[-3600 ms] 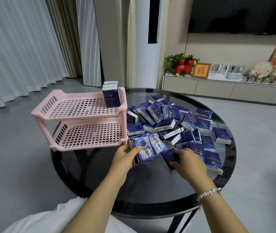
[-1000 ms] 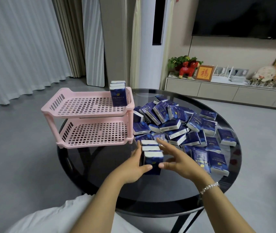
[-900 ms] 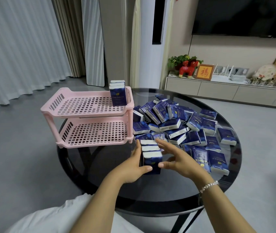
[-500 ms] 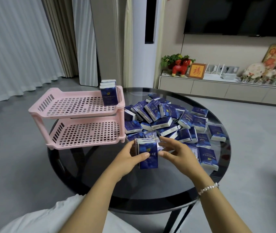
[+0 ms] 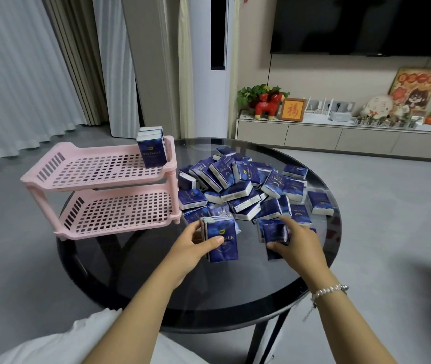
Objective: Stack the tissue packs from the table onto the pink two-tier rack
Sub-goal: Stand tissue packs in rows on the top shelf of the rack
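Note:
The pink two-tier rack stands at the left of the round glass table. A short row of upright blue tissue packs sits at the right end of its top tier; the lower tier holds nothing. A loose pile of blue tissue packs covers the table's middle and right. My left hand grips a bundle of upright packs standing on the glass in front of the pile. My right hand closes on another pack at the pile's near edge.
Beyond the table stand a low white cabinet with ornaments, a dark wall screen and a tall white unit. Curtains hang at the left. Grey floor surrounds the table.
My right hand has left the bundle and moved right onto another pack at the pile's edge. My left hand keeps hold of the bundle.

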Demonstrator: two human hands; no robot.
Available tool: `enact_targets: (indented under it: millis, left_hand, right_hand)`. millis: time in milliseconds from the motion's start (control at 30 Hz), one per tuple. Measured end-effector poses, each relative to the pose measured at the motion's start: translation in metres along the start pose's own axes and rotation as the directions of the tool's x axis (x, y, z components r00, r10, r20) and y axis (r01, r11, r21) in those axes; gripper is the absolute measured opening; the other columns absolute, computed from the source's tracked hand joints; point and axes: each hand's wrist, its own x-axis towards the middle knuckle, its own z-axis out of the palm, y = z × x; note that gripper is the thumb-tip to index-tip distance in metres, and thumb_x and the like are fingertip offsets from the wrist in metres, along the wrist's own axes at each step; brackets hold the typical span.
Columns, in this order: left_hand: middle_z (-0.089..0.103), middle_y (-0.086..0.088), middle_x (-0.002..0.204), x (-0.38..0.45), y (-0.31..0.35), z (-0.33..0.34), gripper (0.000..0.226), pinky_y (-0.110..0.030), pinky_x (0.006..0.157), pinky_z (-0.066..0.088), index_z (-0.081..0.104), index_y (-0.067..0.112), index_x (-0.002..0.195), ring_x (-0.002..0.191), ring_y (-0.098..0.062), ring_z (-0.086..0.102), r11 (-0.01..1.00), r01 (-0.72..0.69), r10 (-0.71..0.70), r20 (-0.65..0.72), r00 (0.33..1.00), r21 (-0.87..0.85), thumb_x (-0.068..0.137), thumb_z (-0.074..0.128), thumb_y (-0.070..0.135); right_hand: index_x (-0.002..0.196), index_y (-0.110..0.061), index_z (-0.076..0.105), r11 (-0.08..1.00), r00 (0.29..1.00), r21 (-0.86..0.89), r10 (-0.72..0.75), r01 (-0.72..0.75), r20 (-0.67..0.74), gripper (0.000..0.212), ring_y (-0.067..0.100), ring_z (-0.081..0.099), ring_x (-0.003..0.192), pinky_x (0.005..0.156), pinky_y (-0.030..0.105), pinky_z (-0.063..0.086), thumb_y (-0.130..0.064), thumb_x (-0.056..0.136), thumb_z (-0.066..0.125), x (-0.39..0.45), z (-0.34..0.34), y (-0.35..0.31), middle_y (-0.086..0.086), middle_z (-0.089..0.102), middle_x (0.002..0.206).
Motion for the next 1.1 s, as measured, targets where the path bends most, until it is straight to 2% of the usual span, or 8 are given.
enact_targets:
  millis: [133, 300, 433, 533, 633, 733, 967, 1100]
  left_hand:
    - [0.065, 0.006, 0.122, -0.001, -0.001, -0.001, 0.088, -0.04, 0.104, 0.045, 0.054, 0.029, 0.126, 0.114, -0.013, 0.06, 1.0, 0.0, 0.0, -0.014, 1.0, 0.019, 0.046, 0.082, 0.056]
    - [0.067, 0.006, 0.118, -0.002, 0.0, -0.004, 0.079, -0.039, 0.104, 0.045, 0.058, 0.027, 0.121, 0.11, -0.013, 0.063, 0.999, 0.001, -0.003, -0.058, 0.998, -0.035, 0.05, 0.082, 0.05]
    - [0.07, 0.004, 0.114, -0.001, -0.001, -0.011, 0.062, -0.042, 0.104, 0.045, 0.06, 0.022, 0.118, 0.108, -0.015, 0.065, 0.992, -0.003, -0.009, -0.098, 0.995, -0.13, 0.062, 0.083, 0.035]
    - [0.071, 0.004, 0.111, -0.001, -0.002, -0.015, 0.044, -0.042, 0.103, 0.045, 0.062, 0.022, 0.116, 0.107, -0.014, 0.065, 0.988, -0.016, -0.003, -0.123, 0.992, -0.155, 0.075, 0.078, 0.022]
    - [0.071, 0.005, 0.111, -0.001, -0.002, -0.016, 0.044, -0.041, 0.103, 0.045, 0.062, 0.021, 0.117, 0.107, -0.014, 0.064, 0.983, -0.025, -0.003, -0.152, 0.988, -0.183, 0.075, 0.078, 0.023]
    - [0.07, 0.005, 0.114, -0.003, -0.001, -0.017, 0.053, -0.043, 0.103, 0.045, 0.061, 0.023, 0.118, 0.108, -0.013, 0.064, 0.98, -0.016, -0.018, -0.166, 0.986, -0.2, 0.07, 0.081, 0.031]
    - [0.07, 0.006, 0.114, -0.007, 0.005, -0.016, 0.063, -0.043, 0.103, 0.045, 0.062, 0.023, 0.118, 0.109, -0.014, 0.064, 0.965, -0.048, -0.002, -0.187, 0.982, -0.259, 0.062, 0.086, 0.039]
    - [0.068, 0.007, 0.118, -0.012, 0.01, -0.016, 0.092, -0.042, 0.104, 0.045, 0.059, 0.025, 0.123, 0.112, -0.013, 0.062, 0.964, -0.064, 0.018, -0.175, 0.984, -0.258, 0.042, 0.086, 0.06]
  right_hand:
    - [0.137, -0.036, 0.039, 0.998, 0.99, 0.053, -0.039, 0.032, 0.135, 0.073, 0.028, 0.051, 0.108, 0.087, 0.035, 0.044, -0.036, 0.074, 0.076, -0.001, -0.003, -0.012, 0.008, 0.049, 0.112]
    - [0.104, -0.017, 0.051, 0.938, 0.981, 0.347, -0.057, -0.012, 0.185, 0.035, 0.013, 0.057, 0.07, 0.056, 0.024, 0.042, -0.021, 0.078, 0.074, -0.005, 0.001, -0.025, -0.004, 0.054, 0.077]
    - [0.098, -0.009, 0.048, 0.772, 0.972, 0.617, 0.001, -0.149, 0.234, 0.025, 0.011, 0.048, 0.054, 0.047, 0.019, 0.037, -0.017, 0.085, 0.068, -0.003, 0.003, -0.032, 0.002, 0.053, 0.07]
    - [0.115, -0.025, 0.048, 0.633, 0.957, 0.744, -0.015, -0.214, 0.289, 0.03, 0.014, 0.045, 0.056, 0.051, 0.025, 0.04, -0.022, 0.089, 0.063, -0.004, 0.004, -0.037, 0.009, 0.05, 0.081]
    - [0.125, -0.038, 0.045, 0.469, 0.953, 0.852, -0.069, -0.231, 0.296, 0.039, 0.019, 0.054, 0.063, 0.06, 0.033, 0.05, -0.019, 0.093, 0.056, -0.008, 0.005, -0.046, 0.011, 0.056, 0.091]
    - [0.12, -0.028, 0.049, 0.28, 0.961, 0.93, -0.072, -0.238, 0.268, 0.031, 0.023, 0.06, 0.065, 0.062, 0.034, 0.053, -0.01, 0.095, 0.049, -0.01, 0.01, -0.059, 0.011, 0.062, 0.092]
    - [0.096, -0.015, 0.057, 0.302, 0.987, 0.942, -0.021, -0.144, 0.158, 0.009, 0.017, 0.052, 0.068, 0.067, 0.028, 0.044, -0.015, 0.088, 0.061, -0.021, 0.037, -0.082, 0.01, 0.055, 0.083]
    - [0.087, -0.012, 0.056, 0.311, 0.99, 0.944, -0.039, -0.113, 0.132, 0.011, 0.014, 0.053, 0.074, 0.073, 0.03, 0.042, -0.017, 0.085, 0.066, -0.027, 0.046, -0.091, 0.004, 0.059, 0.084]
